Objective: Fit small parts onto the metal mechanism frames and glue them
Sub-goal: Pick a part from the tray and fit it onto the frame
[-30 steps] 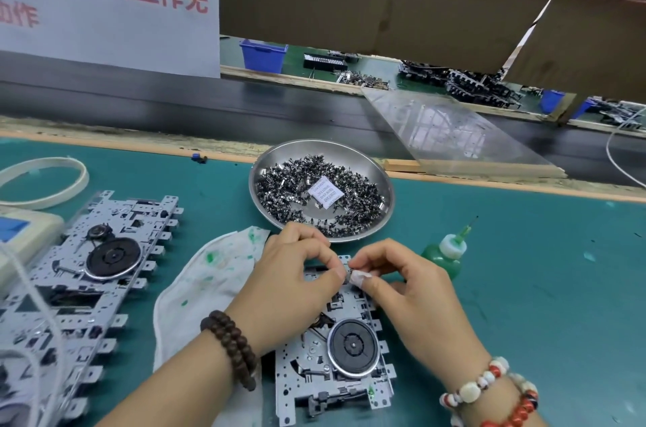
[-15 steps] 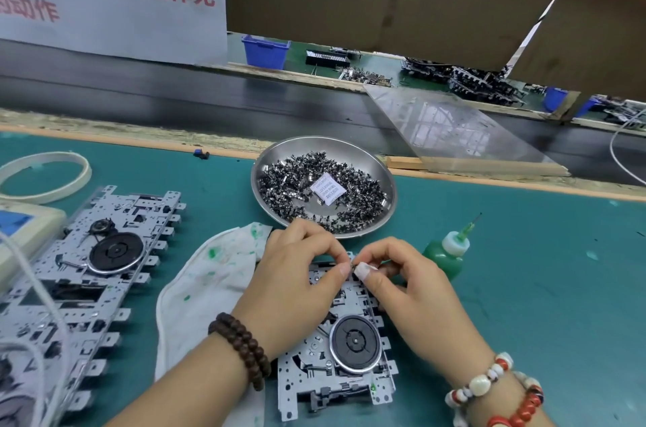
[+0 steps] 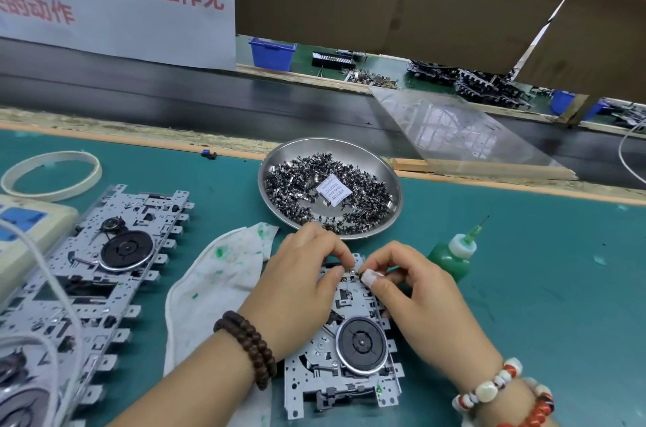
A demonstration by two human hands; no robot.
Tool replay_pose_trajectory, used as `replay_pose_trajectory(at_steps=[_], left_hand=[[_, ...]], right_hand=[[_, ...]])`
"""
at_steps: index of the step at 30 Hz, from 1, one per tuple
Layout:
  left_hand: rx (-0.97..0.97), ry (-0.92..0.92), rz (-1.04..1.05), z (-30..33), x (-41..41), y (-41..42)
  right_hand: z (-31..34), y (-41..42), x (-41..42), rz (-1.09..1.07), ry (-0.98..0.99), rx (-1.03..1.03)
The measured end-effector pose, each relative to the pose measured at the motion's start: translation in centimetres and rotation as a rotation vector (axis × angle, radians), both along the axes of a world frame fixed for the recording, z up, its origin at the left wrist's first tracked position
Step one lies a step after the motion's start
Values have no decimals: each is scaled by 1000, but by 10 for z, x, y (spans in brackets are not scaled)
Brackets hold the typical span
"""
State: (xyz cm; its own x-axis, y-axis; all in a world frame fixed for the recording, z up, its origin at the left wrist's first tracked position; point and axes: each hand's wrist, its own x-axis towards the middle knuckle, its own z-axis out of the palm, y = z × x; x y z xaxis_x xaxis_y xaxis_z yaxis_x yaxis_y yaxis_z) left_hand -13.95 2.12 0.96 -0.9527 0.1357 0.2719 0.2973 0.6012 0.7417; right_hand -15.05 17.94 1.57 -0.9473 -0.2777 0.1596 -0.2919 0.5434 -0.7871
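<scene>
Two hands meet over the metal mechanism frame (image 3: 353,349), which lies flat on the teal surface (image 3: 524,286) at 6 o'clock in my view: a silver punched plate with tabs along its edges and a black round wheel (image 3: 361,342) ringed in chrome. At the frame's far end my left hand (image 3: 300,286) and right hand (image 3: 416,290) each pinch a small part (image 3: 353,271), so both grips are pressed together on it. At 12 o'clock of the frame sits a steel dish (image 3: 272,196) of small dark parts; at 2 o'clock, a green glue bottle (image 3: 449,260); at 9 o'clock, a stained cloth (image 3: 216,283), then more frames (image 3: 80,286).
</scene>
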Motion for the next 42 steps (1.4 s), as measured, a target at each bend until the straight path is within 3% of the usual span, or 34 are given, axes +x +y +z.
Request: replay_pose_trajectory(at_steps=[13,37,42], left_hand=[[-8,15,-4,-2,0,1],[-6,-53,2,-2,-4,1],[18,-65,27,-1,-3,3]], right_hand=[[3,-2,4,-9,171,139],[3,-8,7,-73,98,127],[3,-9,8,-125,11,43]])
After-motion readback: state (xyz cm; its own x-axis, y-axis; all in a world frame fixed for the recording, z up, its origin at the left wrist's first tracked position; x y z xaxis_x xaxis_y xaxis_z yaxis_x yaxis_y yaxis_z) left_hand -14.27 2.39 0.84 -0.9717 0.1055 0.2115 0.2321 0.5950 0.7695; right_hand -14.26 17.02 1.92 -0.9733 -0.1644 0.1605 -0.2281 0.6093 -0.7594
